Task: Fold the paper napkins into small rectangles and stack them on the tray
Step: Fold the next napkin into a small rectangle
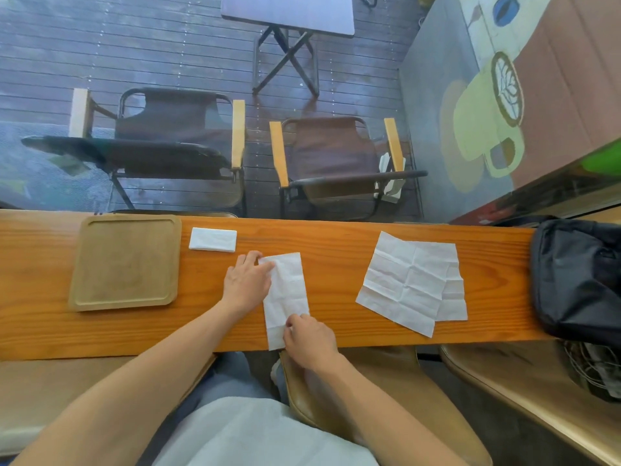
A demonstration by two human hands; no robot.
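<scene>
From my head camera, the half-folded white paper napkin (287,297) lies as a long strip in the middle of the frame on the orange wooden counter (336,237). Its long axis runs from the counter's near edge away from me, leaning a little to the left at the far end, and its near end reaches the very edge of the counter.

My left hand (247,284) rests flat on the strip's upper left side, fingers spread loosely and pressing the paper down, closed on nothing. My right hand (309,338) sits at the strip's near right corner with its fingers curled in on the paper edge; I cannot tell whether they pinch it or only press it.

Up and left of the strip lies a small folded white napkin rectangle (212,240), its long axis running left to right, just beside the square light wooden tray (84,264) at the left of the frame but not on it.

Right of centre, two unfolded creased white napkins (410,280) overlap flat on the counter. A black bag (578,277) sits at the right edge.
</scene>
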